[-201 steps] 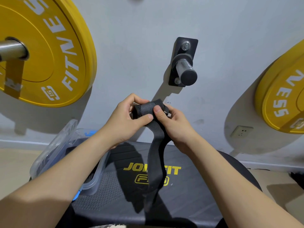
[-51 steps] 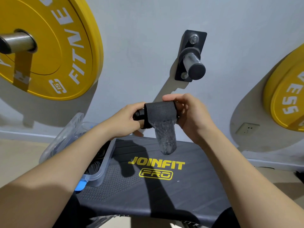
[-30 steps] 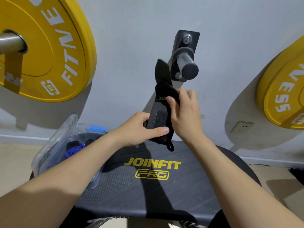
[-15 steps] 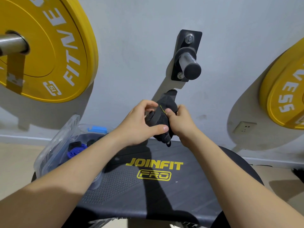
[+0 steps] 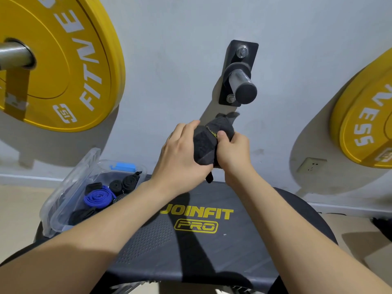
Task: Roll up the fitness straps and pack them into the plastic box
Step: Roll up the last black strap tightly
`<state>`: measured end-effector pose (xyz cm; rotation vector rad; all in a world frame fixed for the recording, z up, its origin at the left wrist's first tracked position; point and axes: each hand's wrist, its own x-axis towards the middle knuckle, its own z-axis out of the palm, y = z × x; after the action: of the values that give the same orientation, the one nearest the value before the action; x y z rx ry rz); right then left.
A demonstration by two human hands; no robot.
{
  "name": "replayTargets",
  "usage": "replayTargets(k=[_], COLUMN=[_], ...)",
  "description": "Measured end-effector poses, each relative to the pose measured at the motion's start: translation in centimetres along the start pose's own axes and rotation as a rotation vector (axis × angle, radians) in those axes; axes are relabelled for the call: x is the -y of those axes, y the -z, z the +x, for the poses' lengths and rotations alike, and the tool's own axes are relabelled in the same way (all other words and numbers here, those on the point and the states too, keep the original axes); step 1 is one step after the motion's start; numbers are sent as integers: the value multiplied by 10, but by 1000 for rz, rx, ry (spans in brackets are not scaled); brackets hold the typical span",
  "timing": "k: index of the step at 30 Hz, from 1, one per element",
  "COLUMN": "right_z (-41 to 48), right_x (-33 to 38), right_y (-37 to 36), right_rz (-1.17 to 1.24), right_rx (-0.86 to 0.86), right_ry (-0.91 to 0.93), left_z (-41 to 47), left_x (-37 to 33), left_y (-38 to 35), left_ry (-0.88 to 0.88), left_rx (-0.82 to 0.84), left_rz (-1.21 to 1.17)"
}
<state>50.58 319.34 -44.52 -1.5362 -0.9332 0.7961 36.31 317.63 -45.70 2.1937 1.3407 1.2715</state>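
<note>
I hold a black fitness strap (image 5: 209,141), rolled into a thick bundle, above the far edge of the bench. My left hand (image 5: 180,155) wraps its left and lower side, and my right hand (image 5: 232,152) grips its right side with the thumb on top. A short loose end sticks up behind the roll and a small tab hangs below it. The clear plastic box (image 5: 63,206) stands at the left on the bench, lid open. In it lie several rolled black straps and a coiled blue strap (image 5: 98,197).
The black bench (image 5: 191,247) marked JOINFIT PRO lies under my arms. Yellow weight plates hang on the wall at the left (image 5: 59,60) and right (image 5: 367,115). A black steel wall peg (image 5: 240,81) sticks out just above my hands. A wall socket (image 5: 310,165) is at the right.
The long hanging tail has been wound into the roll. In the last second the flap raised toward the peg came down, and both hands closed around the compact bundle.
</note>
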Motion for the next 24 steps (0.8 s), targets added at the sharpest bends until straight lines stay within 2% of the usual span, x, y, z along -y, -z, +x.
replayTargets(k=[3, 6, 8, 10, 12, 13, 17, 19, 20, 22, 24], right_z=[3, -5, -10, -12, -13, -12, -6, -6, -7, -12, -16], right_x=[5, 7, 6, 9, 9, 7, 1, -2, -4, -7, -9], right_y=[6, 9, 11, 11, 10, 9, 9, 11, 11, 10, 5], right_rz=[192, 241, 247, 299, 293, 216, -279, -366, -380, -400, -412], right_rx=[68, 332, 566, 599, 459, 360, 17, -33, -27, 28, 63], right_ry=[-217, -374, -418, -383, -265, -176, 348, 529, 589, 686, 731], left_z=[1, 1, -1, -2, -1, -1, 1, 2, 3, 7, 10], left_x=[-4, -1, 0, 0, 1, 2, 11, 9, 7, 3, 5], left_y=[2, 2, 3, 4, 4, 5, 9, 7, 6, 4, 3], left_ry=[-128, -229, -205, -195, -202, -180, 58, 235, 356, 534, 631], left_rx=[-55, -56, -30, -37, -17, 28, 329, 435, 434, 341, 251], left_rz=[3, 60, 12, -54, -91, -107, -229, -474, -615, -802, -894])
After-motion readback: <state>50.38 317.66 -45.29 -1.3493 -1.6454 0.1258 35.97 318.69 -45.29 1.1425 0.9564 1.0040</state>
